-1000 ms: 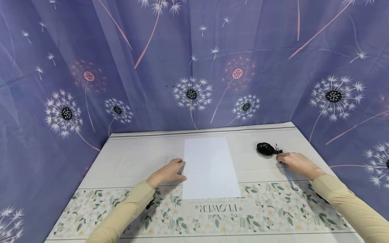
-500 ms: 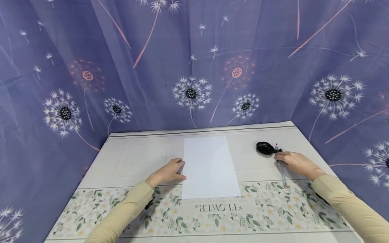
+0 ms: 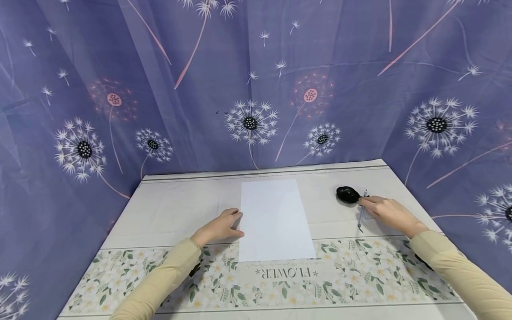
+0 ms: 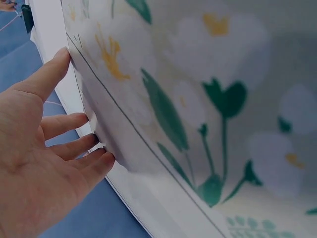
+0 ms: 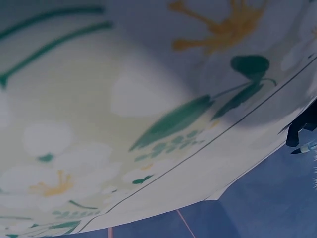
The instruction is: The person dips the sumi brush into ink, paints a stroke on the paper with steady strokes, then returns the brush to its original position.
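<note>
A sheet of white paper (image 3: pixel 276 220) lies on the tablecloth. My left hand (image 3: pixel 219 227) rests at its left edge, fingertips and thumb spread along it; in the left wrist view the same hand (image 4: pixel 54 148) has loosely bent, parted fingers with nothing gripped. On the right, my right hand (image 3: pixel 392 215) pinches a slim brush (image 3: pixel 361 218) with a looped tail. The brush lies beside a glossy black spoon-shaped dish (image 3: pixel 348 194), whose narrow end is partly covered by my fingers. In the right wrist view the brush's dark tip (image 5: pixel 297 150) shows beside the black dish (image 5: pixel 299 129); the hand is out of that view.
The light tablecloth (image 3: pixel 180 200) carries a floral band (image 3: pixel 280 293) along the near side with upside-down lettering. Behind and at both sides hangs a purple curtain (image 3: pixel 200 133) with dandelion prints. A dark wristband shows under each sleeve.
The brush's tail has swung left and farther from me, while its tip stays by the dish. My right fingers have shifted slightly left. The left hand and paper stay put.
</note>
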{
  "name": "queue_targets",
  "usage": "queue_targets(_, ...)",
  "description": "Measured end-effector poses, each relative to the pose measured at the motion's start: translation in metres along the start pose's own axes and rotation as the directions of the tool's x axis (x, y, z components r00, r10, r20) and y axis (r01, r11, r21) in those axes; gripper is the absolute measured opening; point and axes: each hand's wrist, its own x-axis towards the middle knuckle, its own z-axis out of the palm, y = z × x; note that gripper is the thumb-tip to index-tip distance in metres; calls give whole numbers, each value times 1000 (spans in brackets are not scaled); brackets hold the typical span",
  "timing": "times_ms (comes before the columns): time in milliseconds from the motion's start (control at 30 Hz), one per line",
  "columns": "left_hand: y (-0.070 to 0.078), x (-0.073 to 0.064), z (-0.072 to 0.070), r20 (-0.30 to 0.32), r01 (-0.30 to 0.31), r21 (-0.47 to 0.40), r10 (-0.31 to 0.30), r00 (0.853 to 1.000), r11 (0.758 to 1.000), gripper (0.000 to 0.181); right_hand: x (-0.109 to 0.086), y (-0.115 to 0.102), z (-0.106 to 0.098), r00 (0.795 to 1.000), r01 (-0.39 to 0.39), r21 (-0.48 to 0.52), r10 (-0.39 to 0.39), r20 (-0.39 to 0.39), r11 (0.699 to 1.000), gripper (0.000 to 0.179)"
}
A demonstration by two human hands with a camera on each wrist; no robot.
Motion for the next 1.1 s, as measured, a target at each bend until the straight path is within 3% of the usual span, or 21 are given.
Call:
queue_targets(67,0,0,0,1,-1,-2,1,1000,1000,75,0,0,0,1000,19,-5,-19,-17,1000,46)
queue_targets(167,0,0,0,0,2,-4,-2,1000,1000,75,2,0,0,998,46,-13,-47,-46,999,23)
queue_targets(300,1,0,0,-3,5,-4,-5,1000,1000,75,6,0,-1,996,54,-9,-54,-71,999,58)
queue_targets(533,1,0,0,7,3,8,-3,1000,1000,75,14,-2,-1,986,48,35,-41,-162,998,52)
queue_targets(700,1,0,-1,7,-1,7,1,1000,1000,75,19,-3,0,977,-34,88,51,-209,996,15)
queue_targets(833,1,0,-2,9,6,10,-6,1000,1000,75,24,-2,0,964,-113,140,143,-226,984,35)
queue_targets(1100,1,0,-2,11,4,6,-4,1000,1000,75,32,-4,4,931,-172,241,238,-277,955,34)
